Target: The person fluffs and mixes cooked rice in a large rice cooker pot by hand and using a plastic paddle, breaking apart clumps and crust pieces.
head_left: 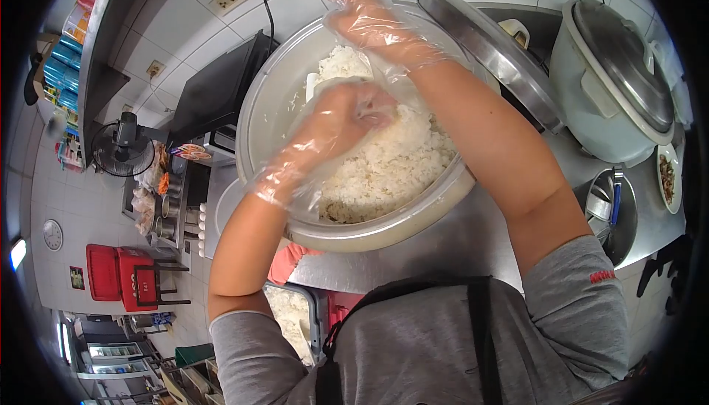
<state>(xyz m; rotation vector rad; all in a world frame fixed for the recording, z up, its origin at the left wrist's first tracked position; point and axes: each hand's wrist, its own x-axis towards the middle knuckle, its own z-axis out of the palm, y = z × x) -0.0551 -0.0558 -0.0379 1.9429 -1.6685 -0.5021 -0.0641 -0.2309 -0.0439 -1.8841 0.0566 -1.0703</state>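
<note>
A large round pot (260, 183) stands before me with cooked white rice (391, 176) heaped in it. My left hand (354, 113), in a clear plastic glove, is low over the rice with its fingers curled in; what they grip, if anything, is hidden. Just beyond that hand, a white piece (311, 86) with a flat edge carries a mound of rice; its full shape is covered. My right hand (369, 24), also in a clear glove, reaches over the pot's far side with fingers stretched out, and nothing shows in it.
A metal lid (495, 58) leans at the pot's right. Farther right are a lidded cooker (605, 80), a metal bowl (628, 216) with utensils and an oval dish (668, 176). A container of rice (316, 316) sits below the counter (443, 242). A fan (124, 143) is left.
</note>
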